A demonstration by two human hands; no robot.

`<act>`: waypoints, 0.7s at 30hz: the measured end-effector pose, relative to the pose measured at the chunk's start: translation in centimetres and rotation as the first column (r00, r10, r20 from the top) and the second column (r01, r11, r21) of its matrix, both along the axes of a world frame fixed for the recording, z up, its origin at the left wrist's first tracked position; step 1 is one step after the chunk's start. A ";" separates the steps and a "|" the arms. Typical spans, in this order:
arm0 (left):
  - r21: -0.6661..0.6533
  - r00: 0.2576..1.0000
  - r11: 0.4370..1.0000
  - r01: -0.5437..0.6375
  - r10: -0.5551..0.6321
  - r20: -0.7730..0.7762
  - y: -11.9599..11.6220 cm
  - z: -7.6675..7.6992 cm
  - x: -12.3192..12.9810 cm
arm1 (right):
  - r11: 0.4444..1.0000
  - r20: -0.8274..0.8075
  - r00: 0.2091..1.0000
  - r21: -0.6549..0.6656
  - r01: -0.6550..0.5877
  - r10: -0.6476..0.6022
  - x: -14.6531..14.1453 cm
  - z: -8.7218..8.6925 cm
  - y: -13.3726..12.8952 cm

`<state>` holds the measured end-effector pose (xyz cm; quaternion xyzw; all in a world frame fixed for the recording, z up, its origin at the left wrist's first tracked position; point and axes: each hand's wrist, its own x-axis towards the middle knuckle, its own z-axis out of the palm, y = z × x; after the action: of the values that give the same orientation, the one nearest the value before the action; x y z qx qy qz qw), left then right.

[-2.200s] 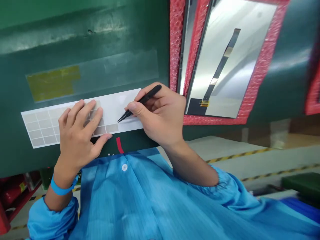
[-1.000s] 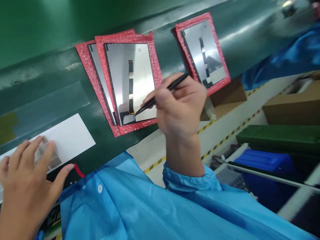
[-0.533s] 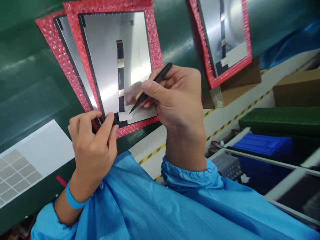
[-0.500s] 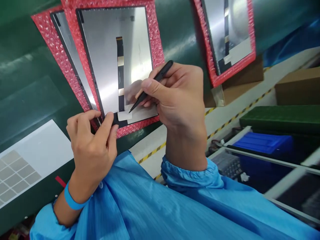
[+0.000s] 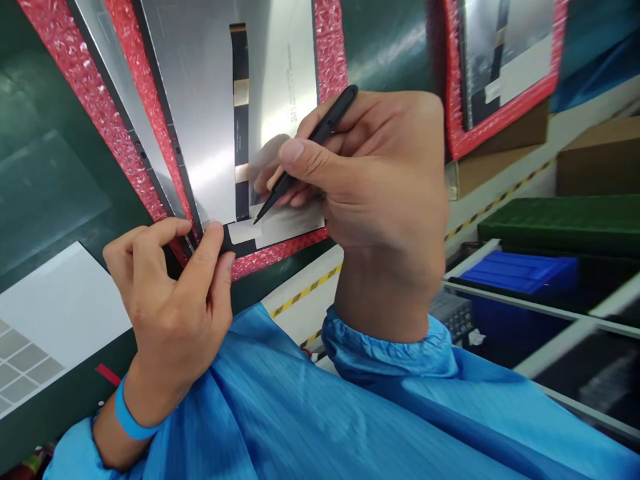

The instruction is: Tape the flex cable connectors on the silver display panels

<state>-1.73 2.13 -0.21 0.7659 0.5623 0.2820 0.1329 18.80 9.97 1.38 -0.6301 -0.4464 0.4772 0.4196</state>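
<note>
A silver panel (image 5: 195,100) with a dark flex strip (image 5: 241,127) down its middle lies on pink bubble wrap (image 5: 331,53). My right hand (image 5: 380,173) grips a black pointed tool (image 5: 305,157), whose tip touches or nearly touches a small white label (image 5: 243,231) at the strip's lower end. At the panel's lower left corner rests my left hand (image 5: 173,300), thumb and fingers apart, fingertips on the edge. Under this panel's wrap, a second panel (image 5: 120,73) shows at the left.
A sheet with grey squares (image 5: 65,293) lies at the left on the green table (image 5: 55,187). Another panel in pink wrap (image 5: 525,73) is at the upper right, near cardboard boxes (image 5: 600,157). A blue bin (image 5: 520,270) sits lower right.
The view has moved closer, so the panels look larger and the hands sit farther apart. The tool tip remains by the white label, slightly nearer its left part.
</note>
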 end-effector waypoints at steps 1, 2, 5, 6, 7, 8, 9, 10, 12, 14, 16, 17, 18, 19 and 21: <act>-0.007 1.000 1.000 0.001 -0.001 -0.003 0.0 0.0 0.0 | 1.000 0.012 1.000 0.000 0.001 -0.001 0.0 0.0 0.0; -0.010 1.000 1.000 0.000 0.000 -0.005 0.0 0.1 0.0 | 1.000 0.024 1.000 -0.001 0.001 -0.001 0.0 0.0 0.0; -0.012 1.000 1.000 0.003 -0.003 -0.001 0.0 0.1 0.0 | 1.000 0.040 0.999 0.007 0.010 -0.010 -0.2 0.1 0.0; -0.011 1.000 1.000 0.005 -0.005 0.001 0.0 0.1 0.0 | 1.000 0.041 0.999 0.008 0.008 -0.008 -0.2 0.1 0.0; -0.012 1.000 1.000 0.006 -0.006 0.000 0.0 0.1 0.0 | 1.000 0.042 0.999 0.011 0.003 -0.004 -0.2 0.1 0.0; -0.015 1.000 1.000 0.006 -0.006 -0.002 0.0 0.1 0.0 | 1.000 0.046 0.999 0.014 -0.001 0.001 -0.3 0.2 0.0; -0.019 1.000 1.000 0.004 -0.004 -0.005 0.0 0.2 0.1 | 1.000 0.052 0.999 0.014 -0.007 0.006 -0.3 0.1 -0.1; -0.022 1.000 1.000 0.001 -0.001 -0.008 0.0 0.2 0.1 | 1.000 0.061 0.998 0.015 -0.011 0.010 -0.2 0.1 -0.1; -0.022 1.000 1.000 -0.007 0.007 -0.011 0.0 0.2 0.1 | 1.000 0.071 0.997 0.018 -0.014 0.013 -0.2 -0.1 -0.1; -0.012 1.000 1.000 -0.006 0.006 -0.010 0.0 0.2 0.1 | 0.999 0.073 0.997 0.029 -0.018 0.016 -0.1 -0.2 0.0; 0.007 1.000 1.000 0.008 -0.008 -0.008 0.1 0.2 0.1 | 0.999 0.070 0.997 0.035 -0.018 0.016 -0.1 -0.2 0.1; 0.016 1.000 1.000 0.017 -0.017 -0.009 0.1 0.2 0.1 | 0.999 0.068 0.998 0.028 -0.015 0.013 -0.1 -0.2 0.1; 0.024 1.000 0.999 0.023 -0.023 -0.007 0.0 0.3 0.2 | 1.000 0.062 0.998 0.019 -0.009 0.008 -0.2 -0.1 0.0; 0.028 1.000 0.999 0.026 -0.026 -0.004 0.0 0.3 0.3 | 1.000 0.054 0.999 0.009 0.000 -0.001 -0.2 -0.1 0.0; 0.032 1.000 0.999 0.015 -0.015 0.002 0.0 0.3 0.7 | 1.000 0.030 0.999 0.001 0.014 -0.014 -0.3 0.0 -0.2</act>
<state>-1.07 2.14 0.04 0.7718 0.5520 0.2907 0.1233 18.53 9.80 1.35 -0.6401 -0.4484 0.4644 0.4165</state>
